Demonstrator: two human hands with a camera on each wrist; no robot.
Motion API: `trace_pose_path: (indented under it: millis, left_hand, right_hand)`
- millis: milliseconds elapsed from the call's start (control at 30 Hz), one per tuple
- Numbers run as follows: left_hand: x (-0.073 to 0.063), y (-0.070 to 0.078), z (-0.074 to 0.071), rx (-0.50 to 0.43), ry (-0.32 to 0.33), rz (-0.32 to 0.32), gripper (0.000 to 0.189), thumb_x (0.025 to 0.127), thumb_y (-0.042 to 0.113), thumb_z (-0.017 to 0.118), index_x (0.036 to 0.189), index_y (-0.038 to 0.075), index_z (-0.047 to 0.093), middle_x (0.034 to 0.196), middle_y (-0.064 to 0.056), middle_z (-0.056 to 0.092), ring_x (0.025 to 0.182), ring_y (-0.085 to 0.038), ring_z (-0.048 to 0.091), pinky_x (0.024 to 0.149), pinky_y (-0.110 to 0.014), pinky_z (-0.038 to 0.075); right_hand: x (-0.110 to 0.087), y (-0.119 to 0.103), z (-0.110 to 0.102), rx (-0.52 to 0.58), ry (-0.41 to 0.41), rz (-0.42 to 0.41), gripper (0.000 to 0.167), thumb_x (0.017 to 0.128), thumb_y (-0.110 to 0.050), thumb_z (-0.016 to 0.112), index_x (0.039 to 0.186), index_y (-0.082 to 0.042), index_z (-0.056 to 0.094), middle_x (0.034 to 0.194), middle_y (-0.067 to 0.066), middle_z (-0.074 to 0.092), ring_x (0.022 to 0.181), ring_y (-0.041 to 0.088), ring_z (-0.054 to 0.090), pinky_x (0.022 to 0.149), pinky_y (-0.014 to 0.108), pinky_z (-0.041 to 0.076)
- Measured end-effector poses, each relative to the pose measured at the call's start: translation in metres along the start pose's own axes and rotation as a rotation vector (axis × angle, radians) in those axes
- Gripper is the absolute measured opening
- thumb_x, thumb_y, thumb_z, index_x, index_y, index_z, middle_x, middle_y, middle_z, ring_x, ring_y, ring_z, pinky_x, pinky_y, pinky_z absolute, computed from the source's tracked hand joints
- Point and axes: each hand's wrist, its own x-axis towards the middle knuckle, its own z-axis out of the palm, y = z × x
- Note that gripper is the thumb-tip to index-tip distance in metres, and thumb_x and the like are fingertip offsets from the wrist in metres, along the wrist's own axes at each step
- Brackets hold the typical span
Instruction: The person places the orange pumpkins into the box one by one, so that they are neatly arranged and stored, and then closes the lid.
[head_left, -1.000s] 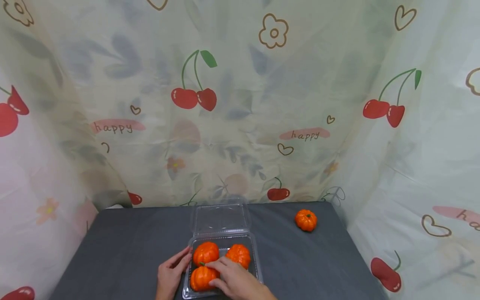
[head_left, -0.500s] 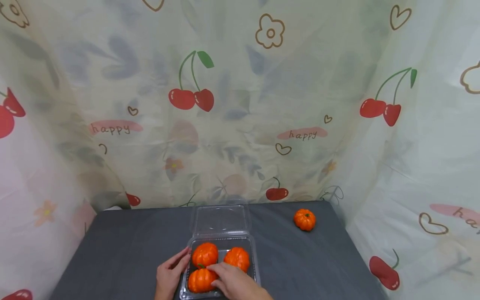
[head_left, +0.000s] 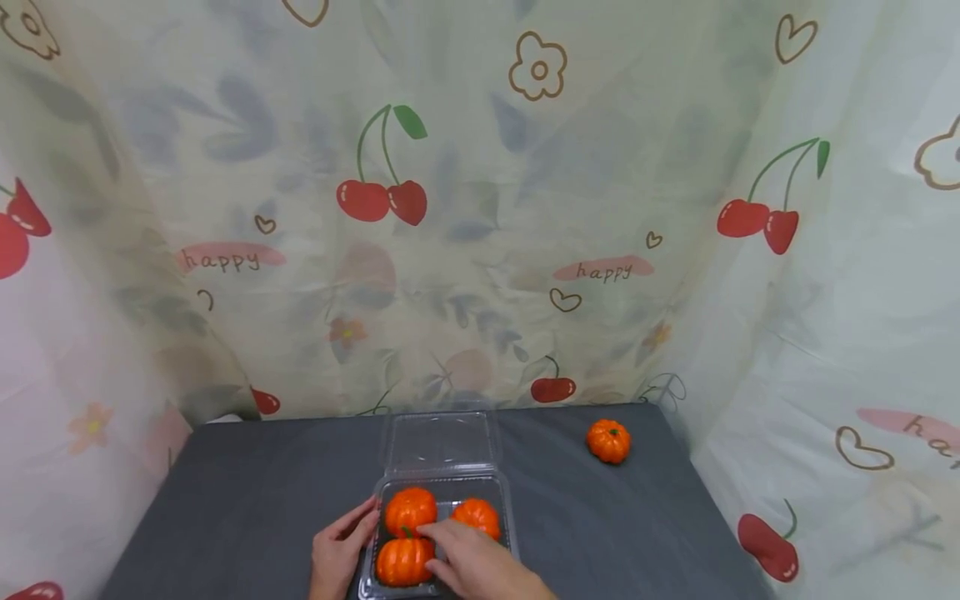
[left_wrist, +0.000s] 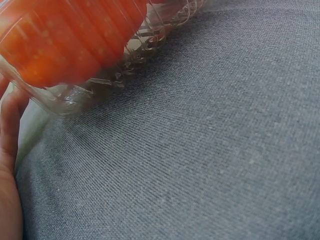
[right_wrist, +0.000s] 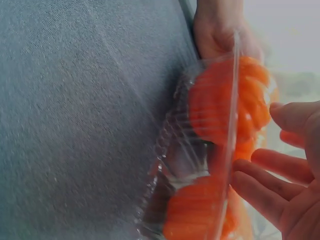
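Observation:
A clear plastic clamshell container (head_left: 513, 533) lies with its lid folded back on the dark cloth. It holds three orange pumpkins: one at the back left (head_left: 410, 510), one at the right (head_left: 478, 515) partly behind my right hand, and one at the front left (head_left: 405, 562) with a green stem. My left hand (head_left: 339, 546) touches the container's left side with fairly straight fingers. Over the front pumpkin, my right hand (head_left: 480, 560) has thumb and fingers spread at its right side. In the right wrist view, these fingers (right_wrist: 267, 187) look extended, gripping nothing.
A fourth, smaller pumpkin (head_left: 608, 441) sits at the back right of the dark tabletop (head_left: 600, 533). The transparent lid (head_left: 441, 440) lies behind the container. A patterned curtain (head_left: 465, 275) hangs behind the table and along both sides.
My right hand's fingers have loosened slightly from the front pumpkin, showing more of it and its stem. My left hand stays by the container's side. The head view has shifted a little.

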Motion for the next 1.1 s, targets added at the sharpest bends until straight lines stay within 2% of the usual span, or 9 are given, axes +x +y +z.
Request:
trace_pose_path:
  millis: [200,400,533,667,900,1100]
  left_hand:
    - [0.001,0.000,-0.002,0.031,0.005,-0.033,0.065,0.074,0.054,0.087,0.124,0.014,0.075,0.105,0.012,0.079,0.081,-0.001,0.072,0.068,-0.022,0.059]
    - [0.001,-0.001,-0.001,0.025,0.012,-0.020,0.061,0.076,0.049,0.088,0.123,0.013,0.076,0.100,0.014,0.079,0.072,-0.005,0.070,0.065,-0.023,0.058]
    - [0.001,-0.001,-0.001,0.018,0.008,-0.012,0.061,0.075,0.047,0.089,0.123,0.011,0.075,0.099,0.016,0.079,0.073,-0.005,0.071,0.065,-0.023,0.058]
    - [0.001,0.000,-0.001,0.033,0.001,-0.025,0.063,0.075,0.050,0.089,0.124,0.013,0.075,0.103,0.015,0.079,0.077,-0.003,0.071,0.067,-0.022,0.058]
    - [0.002,0.001,0.000,0.042,0.004,-0.012,0.061,0.075,0.049,0.089,0.123,0.013,0.075,0.105,0.010,0.080,0.078,-0.002,0.072,0.067,-0.022,0.058]
    - [0.003,0.000,-0.001,0.029,-0.003,-0.021,0.061,0.075,0.050,0.088,0.123,0.015,0.075,0.100,0.018,0.079,0.083,0.000,0.073,0.069,-0.022,0.059]
  right_hand:
    - [-0.001,0.003,-0.004,-0.140,0.152,-0.137,0.037,0.104,-0.033,0.061,0.138,-0.017,0.059,0.125,-0.004,0.068,0.111,0.007,0.063,0.095,0.024,0.055]
    - [-0.002,0.007,-0.006,-0.309,0.325,-0.189,0.039,0.097,-0.031,0.070,0.133,-0.017,0.062,0.126,-0.001,0.064,0.115,0.014,0.061,0.098,0.029,0.055]
    - [-0.002,0.010,-0.004,-0.387,0.375,-0.149,0.044,0.093,-0.036,0.073,0.132,-0.018,0.062,0.132,0.004,0.062,0.119,0.021,0.060,0.098,0.036,0.055]
    - [-0.004,0.014,-0.004,-0.459,0.393,-0.068,0.054,0.093,-0.047,0.072,0.137,-0.020,0.058,0.139,0.008,0.058,0.126,0.030,0.057,0.100,0.043,0.056]
    - [-0.006,0.030,-0.007,-0.449,0.302,0.062,0.068,0.094,-0.063,0.060,0.148,-0.024,0.047,0.152,0.012,0.047,0.140,0.040,0.046,0.112,0.059,0.044]
    - [-0.008,0.043,-0.006,-0.429,0.293,0.142,0.083,0.088,-0.074,0.060,0.154,-0.027,0.041,0.163,0.013,0.033,0.147,0.044,0.036,0.117,0.066,0.033]
